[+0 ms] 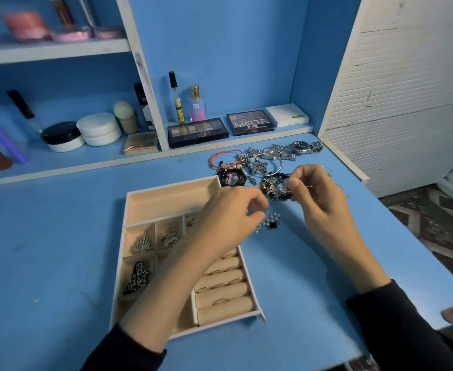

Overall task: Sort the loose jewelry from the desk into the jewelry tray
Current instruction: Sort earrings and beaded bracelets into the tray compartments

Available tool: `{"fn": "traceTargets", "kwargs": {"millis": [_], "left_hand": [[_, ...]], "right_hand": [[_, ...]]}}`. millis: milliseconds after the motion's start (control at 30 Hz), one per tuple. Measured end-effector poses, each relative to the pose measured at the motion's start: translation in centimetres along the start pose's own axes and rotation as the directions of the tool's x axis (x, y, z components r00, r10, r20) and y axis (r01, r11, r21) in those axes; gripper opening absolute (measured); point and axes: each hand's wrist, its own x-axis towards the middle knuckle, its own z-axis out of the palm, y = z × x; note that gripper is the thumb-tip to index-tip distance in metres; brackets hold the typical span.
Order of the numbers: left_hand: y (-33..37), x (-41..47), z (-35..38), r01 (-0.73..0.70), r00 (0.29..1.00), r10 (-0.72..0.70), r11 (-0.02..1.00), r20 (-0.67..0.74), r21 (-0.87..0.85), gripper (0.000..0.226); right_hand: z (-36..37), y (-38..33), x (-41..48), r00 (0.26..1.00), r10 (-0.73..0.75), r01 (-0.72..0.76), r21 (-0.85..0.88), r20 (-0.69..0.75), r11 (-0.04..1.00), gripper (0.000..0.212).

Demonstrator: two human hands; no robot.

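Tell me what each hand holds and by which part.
Right hand pinches a thin wire hoop on its wire, thumb against forefinger. Left hand: cannot tell.

Jewelry tray (166,202): beige, white-edged, flat on blue desk (59,236), slightly skewed. Long far compartment bare. Small left cells hold silver pieces (142,245); roll slots at right hold thin rings (221,301). Loose jewelry pile (257,163) just past tray's far right corner: red cord bracelet (225,156), beaded bracelets, silver watch (300,146). Pearl cluster (272,220) beside tray. Thin hoop (327,169), probably an earring, pinched by right hand (319,194).
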Motion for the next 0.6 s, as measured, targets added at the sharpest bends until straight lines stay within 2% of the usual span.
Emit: {"fn": "traceTargets", "kwargs": {"millis": [133,233,433,600], "left_hand": [[0.4,0.5,1.0,-0.099,0.992,0.089,0.986,0.086,0.132,0.012],[0.6,0.8,1.5,-0.128,0.99,0.106,0.959,0.097,0.255,0.015],[0.9,1.0,1.6,-0.174,0.984,0.147,0.927,0.103,0.331,0.013],[1.4,0.6,1.7,-0.292,0.955,0.273,0.811,0.112,0.507,0.015]], "right_hand": [[-0.1,0.0,0.0,0.999,0.036,-0.034,0.112,-0.018,0.993,0.007],[-0.2,0.0,0.0,0.999,0.042,-0.038,0.139,-0.022,0.99,0.009],[0.0,0.0,0.1,0.998,0.051,-0.046,0.143,-0.03,0.989,0.009],[-0.1,0.1,0.1,0.997,0.05,-0.042,0.11,-0.067,0.993,0.008]]}}
